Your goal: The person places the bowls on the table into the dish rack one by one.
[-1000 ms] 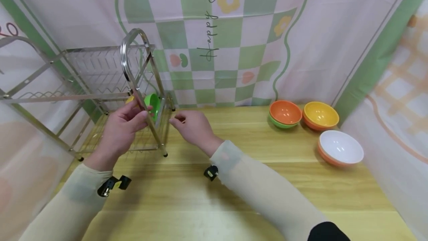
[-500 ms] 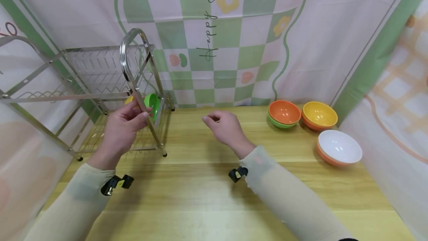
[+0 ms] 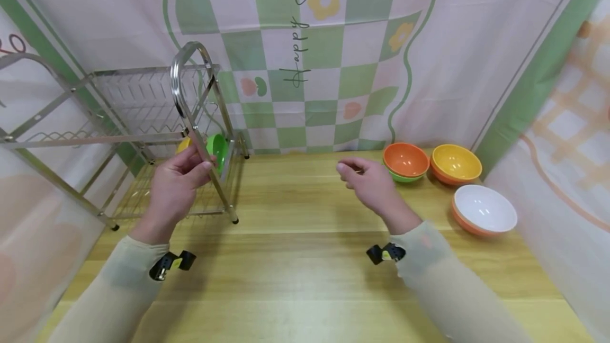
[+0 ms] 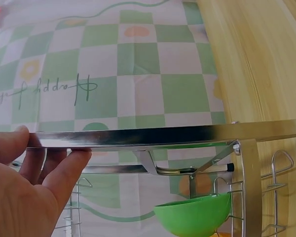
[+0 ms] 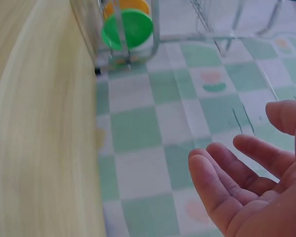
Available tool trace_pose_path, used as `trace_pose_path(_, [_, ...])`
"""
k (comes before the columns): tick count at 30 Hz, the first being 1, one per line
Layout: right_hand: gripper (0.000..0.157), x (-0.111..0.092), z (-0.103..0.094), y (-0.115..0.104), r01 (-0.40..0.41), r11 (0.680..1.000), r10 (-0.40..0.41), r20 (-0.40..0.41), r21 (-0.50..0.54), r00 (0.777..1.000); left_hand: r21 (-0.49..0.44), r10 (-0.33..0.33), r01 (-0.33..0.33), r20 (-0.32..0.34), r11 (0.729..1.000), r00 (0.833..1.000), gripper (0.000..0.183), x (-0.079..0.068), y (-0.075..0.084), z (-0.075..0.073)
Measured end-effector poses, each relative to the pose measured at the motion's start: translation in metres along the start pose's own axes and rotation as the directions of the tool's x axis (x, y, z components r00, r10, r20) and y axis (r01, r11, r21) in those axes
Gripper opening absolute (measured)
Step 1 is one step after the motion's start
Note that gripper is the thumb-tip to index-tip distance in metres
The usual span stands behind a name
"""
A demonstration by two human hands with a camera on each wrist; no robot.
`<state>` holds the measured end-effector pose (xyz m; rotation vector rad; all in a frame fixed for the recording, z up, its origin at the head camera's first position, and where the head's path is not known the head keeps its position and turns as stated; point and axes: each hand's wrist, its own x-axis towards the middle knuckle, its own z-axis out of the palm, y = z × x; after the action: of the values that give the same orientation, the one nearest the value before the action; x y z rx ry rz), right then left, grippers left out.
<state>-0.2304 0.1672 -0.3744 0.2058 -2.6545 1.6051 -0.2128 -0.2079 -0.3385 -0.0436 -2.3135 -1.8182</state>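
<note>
My left hand (image 3: 173,189) pinches the front right post of a metal dish rack (image 3: 206,160) between thumb and fingers. On the rack's lower tier, a green bowl (image 3: 217,151) stands on its side, with part of a yellow bowl (image 3: 184,145) behind the post. In the left wrist view, the green bowl (image 4: 193,215) hangs below the metal bar. Holding nothing, my right hand (image 3: 374,184) is above the table, just left of an orange bowl (image 3: 406,160) nested in a green one (image 3: 404,178). The right wrist view shows its fingers (image 5: 212,182) loosely curved and apart from the thumb.
A yellow bowl (image 3: 456,163) sits in an orange bowl at the back right. Nearer stands a white bowl (image 3: 485,208) in another orange one. A checked curtain (image 3: 324,62) hangs behind the wooden table (image 3: 295,263). The rack's upper tier (image 3: 138,94) rises at left.
My right hand has moved right, from beside the rack to near the nested orange and green bowls. My left hand keeps its grip on the rack post.
</note>
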Motion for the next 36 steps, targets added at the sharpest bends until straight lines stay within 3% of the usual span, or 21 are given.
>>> trace_pose_path(14, [0.056,-0.037,-0.089,0.026,-0.093,0.996,0.091,-0.111,-0.009,0.99,0.042,-0.042,0.044,-0.031,0.998,0.999,0.038,0.0,-0.003,0.003])
trace_pose_path(25, [0.061,-0.054,-0.137,0.049,-0.153,0.976,0.174,-0.128,0.158,0.976,0.04,-0.028,0.029,-0.02,0.999,0.999,0.038,0.0,-0.004,0.004])
trace_pose_path(36, [0.073,-0.069,-0.183,0.069,-0.299,0.951,0.285,-0.158,-0.075,0.945,0.021,-0.005,0.005,-0.014,1.0,1.0,0.038,0.0,-0.006,0.004])
